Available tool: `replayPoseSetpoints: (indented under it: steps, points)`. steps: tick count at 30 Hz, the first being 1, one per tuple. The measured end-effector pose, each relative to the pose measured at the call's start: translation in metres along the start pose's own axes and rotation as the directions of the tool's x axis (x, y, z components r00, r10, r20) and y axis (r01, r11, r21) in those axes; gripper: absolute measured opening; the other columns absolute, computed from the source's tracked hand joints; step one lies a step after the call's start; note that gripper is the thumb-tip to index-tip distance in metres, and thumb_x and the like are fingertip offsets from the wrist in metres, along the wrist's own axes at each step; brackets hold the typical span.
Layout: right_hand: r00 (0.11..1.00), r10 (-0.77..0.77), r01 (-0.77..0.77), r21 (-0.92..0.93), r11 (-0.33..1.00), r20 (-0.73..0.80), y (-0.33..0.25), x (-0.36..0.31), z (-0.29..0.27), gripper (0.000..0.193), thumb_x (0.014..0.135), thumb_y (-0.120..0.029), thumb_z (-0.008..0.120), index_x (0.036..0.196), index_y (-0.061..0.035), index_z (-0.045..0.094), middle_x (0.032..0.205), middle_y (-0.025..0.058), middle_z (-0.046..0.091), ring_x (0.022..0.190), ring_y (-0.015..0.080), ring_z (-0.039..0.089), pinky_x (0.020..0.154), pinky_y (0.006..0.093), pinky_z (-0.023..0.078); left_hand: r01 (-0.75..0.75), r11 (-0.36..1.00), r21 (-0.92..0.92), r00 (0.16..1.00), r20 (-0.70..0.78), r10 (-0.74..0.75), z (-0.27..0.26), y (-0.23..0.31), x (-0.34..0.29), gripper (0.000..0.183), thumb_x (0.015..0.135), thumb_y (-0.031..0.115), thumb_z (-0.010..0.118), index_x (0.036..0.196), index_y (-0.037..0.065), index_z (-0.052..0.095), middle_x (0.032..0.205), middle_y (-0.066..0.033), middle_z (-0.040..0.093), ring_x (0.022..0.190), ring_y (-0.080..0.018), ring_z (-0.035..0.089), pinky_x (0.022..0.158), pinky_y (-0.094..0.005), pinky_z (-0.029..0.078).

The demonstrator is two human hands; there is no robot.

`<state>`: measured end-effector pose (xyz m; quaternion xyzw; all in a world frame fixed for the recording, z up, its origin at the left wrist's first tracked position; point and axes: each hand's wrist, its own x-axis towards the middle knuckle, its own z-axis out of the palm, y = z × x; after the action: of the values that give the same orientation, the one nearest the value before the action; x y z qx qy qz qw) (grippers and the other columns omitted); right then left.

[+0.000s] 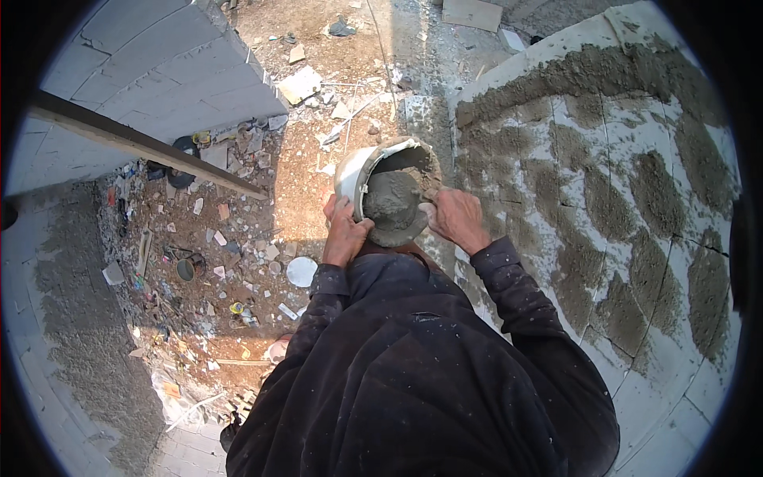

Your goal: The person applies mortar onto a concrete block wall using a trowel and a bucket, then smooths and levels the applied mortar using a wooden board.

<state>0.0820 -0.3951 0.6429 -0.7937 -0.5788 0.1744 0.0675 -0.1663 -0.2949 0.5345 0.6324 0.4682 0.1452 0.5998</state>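
At the left we have a pale wall point(28, 294) with a rough grey coat point(79, 318) over part of it. Farther off on the left stands a wall of large light blocks point(167, 63), and a wooden beam point(159, 149) slants in front of it, its lower end over the ground. Below us the ground point(314, 135) is brown and strewn with broken pieces, bits of litter and dust. A small dark container point(187, 270) sits among the scraps, and a round white disc point(302, 272) lies nearer the middle, just left of our body.

Next comes our left hand point(346, 232), its grip closed on the near left side of a white bucket point(347, 176). The bucket is in the middle, held in front of our body and tilted so that its mouth shows. Wet grey mortar point(389, 199) is heaped at its near side, and more clings to the inside wall. Our right hand point(457, 219) is at the bucket's right side, fingers curled in beside the mortar; we cannot tell what, if anything, is in its grip.

On the right rises a white block wall point(660, 413), with dark grey patches point(624, 310) spread across it in slanting rows and a thick grey band point(572, 75) along its far edge.
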Motion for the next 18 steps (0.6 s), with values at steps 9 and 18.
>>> replayPoseSetpoints:
  steps: [9,18]
  points:
    - [0.996,0.089,-0.089,0.034,0.995,-0.002,0.081,-0.031,-0.023,0.027,0.090,-0.034,0.076,0.088,-0.0070,0.071,0.086,0.0234,0.072,0.087,0.0477,0.071,0.079,0.0588,0.055,-0.038,0.993,-0.110,0.998,-0.052,0.033,-0.009,-0.009,0.003,0.044,0.073,0.010,0.083,0.115,-0.001,0.076,0.133,-0.0181,0.069,0.146,-0.0444,0.041,0.125,-0.0481,0.032]
    - [0.998,0.018,-0.028,0.177,0.984,0.059,-0.014,-0.007,0.024,0.029,0.095,-0.030,0.077,0.116,-0.0108,0.080,0.093,0.0183,0.074,0.094,0.0417,0.072,0.080,0.0544,0.056,-0.002,0.994,-0.109,0.999,-0.050,-0.004,-0.008,-0.004,-0.009,0.050,0.072,0.008,0.082,0.121,-0.002,0.075,0.139,-0.0214,0.065,0.144,-0.0416,0.044,0.124,-0.0465,0.035]
